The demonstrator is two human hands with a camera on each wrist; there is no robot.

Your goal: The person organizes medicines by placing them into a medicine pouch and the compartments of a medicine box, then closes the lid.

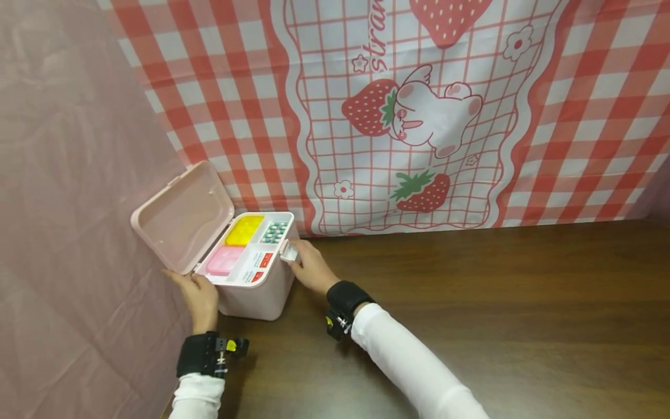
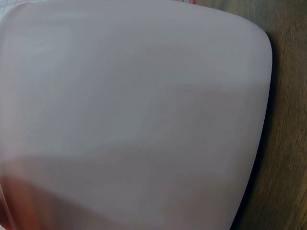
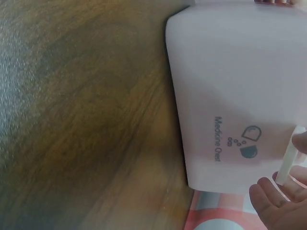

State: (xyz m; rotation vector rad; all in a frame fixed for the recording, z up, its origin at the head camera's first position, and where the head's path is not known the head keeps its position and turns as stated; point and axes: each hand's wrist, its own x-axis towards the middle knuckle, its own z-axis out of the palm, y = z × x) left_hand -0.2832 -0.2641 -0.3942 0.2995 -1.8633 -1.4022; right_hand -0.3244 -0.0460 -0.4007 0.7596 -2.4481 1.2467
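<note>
A pale pink medicine chest [image 1: 251, 302] stands on the table with its lid [image 1: 183, 215] raised to the left. Inside its white top tray lie a yellow case [image 1: 244, 231], a pink case [image 1: 225, 260], a blister pack of green-and-white capsules [image 1: 274, 232] and white packets with red print [image 1: 256, 267]. My left hand [image 1: 201, 299] touches the chest's near left corner by the hinge, one finger stretched out beside the lid. At the front, my right hand [image 1: 314, 270] pinches the white latch [image 3: 288, 160] between thumb and fingers. Printed lettering [image 3: 218, 139] shows on the chest's front.
The brown wooden table [image 1: 471, 314] stretches to the right of the chest. Behind it hangs a red-and-white checked cloth [image 1: 324, 145] with strawberries. A plain pinkish cloth [image 1: 78, 233] runs along the left, close to the lid.
</note>
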